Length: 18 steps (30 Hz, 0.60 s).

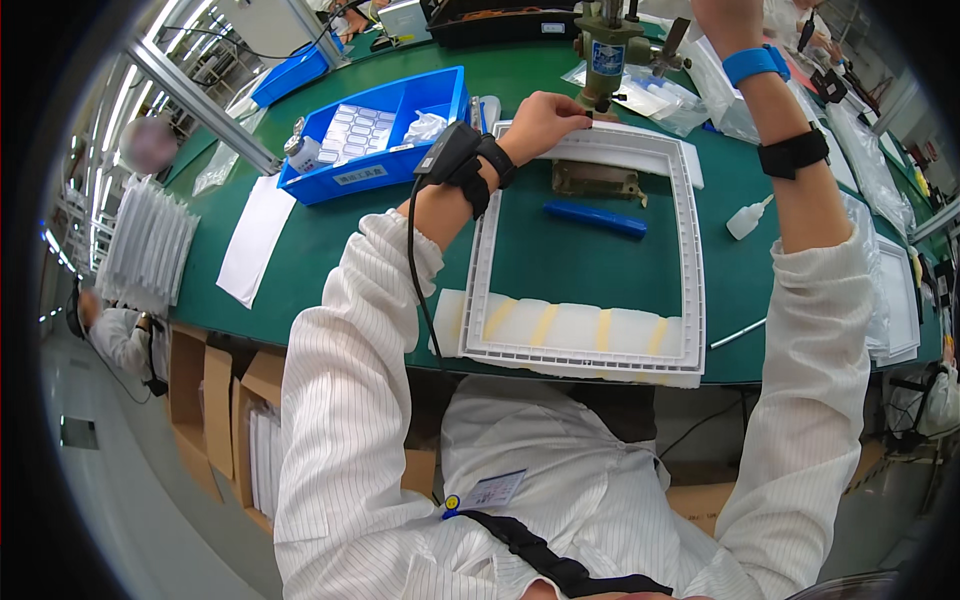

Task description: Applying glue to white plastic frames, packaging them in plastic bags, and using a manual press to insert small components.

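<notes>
A white rectangular plastic frame (692,265) lies on the green bench, its far side under a grey-green hand press (607,55). My left hand (545,122) is over the frame's far left part, its fingers pinched together right beside the tip of the press. Whatever lies between those fingertips is too small to make out. High at the top edge, my right hand (727,18) is raised to the right of the press, and its fingers are cut off by the picture's edge. A white foam pad with yellow strips (570,328) supports the near side of the frame.
Inside the frame's opening lie a blue pen-like tool (595,218) and a metal block (600,181). A blue divided bin (375,175) stands left, near a white sheet (256,240). To the right are a small white dropper bottle (746,219) and plastic-wrapped frames (895,300).
</notes>
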Each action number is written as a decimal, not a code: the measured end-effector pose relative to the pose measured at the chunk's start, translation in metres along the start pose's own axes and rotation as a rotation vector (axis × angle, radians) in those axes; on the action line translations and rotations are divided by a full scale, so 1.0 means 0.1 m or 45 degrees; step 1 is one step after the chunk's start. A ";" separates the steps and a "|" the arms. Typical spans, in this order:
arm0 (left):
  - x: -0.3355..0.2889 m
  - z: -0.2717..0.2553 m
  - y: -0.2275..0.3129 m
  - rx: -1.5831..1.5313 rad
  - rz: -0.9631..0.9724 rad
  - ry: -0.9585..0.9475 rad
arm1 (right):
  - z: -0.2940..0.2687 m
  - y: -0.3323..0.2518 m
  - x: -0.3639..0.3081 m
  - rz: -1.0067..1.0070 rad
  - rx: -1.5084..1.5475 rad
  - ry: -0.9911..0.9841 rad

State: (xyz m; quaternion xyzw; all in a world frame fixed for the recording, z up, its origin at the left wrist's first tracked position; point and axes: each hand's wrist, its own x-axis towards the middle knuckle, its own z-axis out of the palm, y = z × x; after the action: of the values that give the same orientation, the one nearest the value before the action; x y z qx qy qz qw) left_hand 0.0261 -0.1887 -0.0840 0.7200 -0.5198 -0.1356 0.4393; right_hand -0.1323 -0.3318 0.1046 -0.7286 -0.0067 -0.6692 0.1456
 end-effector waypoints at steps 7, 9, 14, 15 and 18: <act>0.01 0.07 -0.01 -0.002 0.082 0.028 | 0.00 -0.02 -0.05 0.073 0.077 0.015; 0.00 0.09 -0.06 -0.019 0.112 0.060 | -0.01 -0.06 -0.10 0.044 0.111 0.034; 0.02 0.13 -0.12 0.200 0.185 0.083 | -0.10 -0.25 -0.29 0.120 0.203 0.003; 0.02 0.15 -0.12 0.191 0.184 0.082 | -0.11 -0.30 -0.32 0.120 0.199 -0.004; 0.04 0.20 -0.13 0.236 0.224 0.111 | -0.14 -0.33 -0.36 0.070 0.136 0.015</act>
State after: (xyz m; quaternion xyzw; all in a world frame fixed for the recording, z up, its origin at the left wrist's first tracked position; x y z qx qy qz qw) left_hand 0.0233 -0.2011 -0.1043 0.7143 -0.5718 -0.0163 0.4032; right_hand -0.1566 -0.2963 0.0770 -0.7157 -0.0215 -0.6680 0.2026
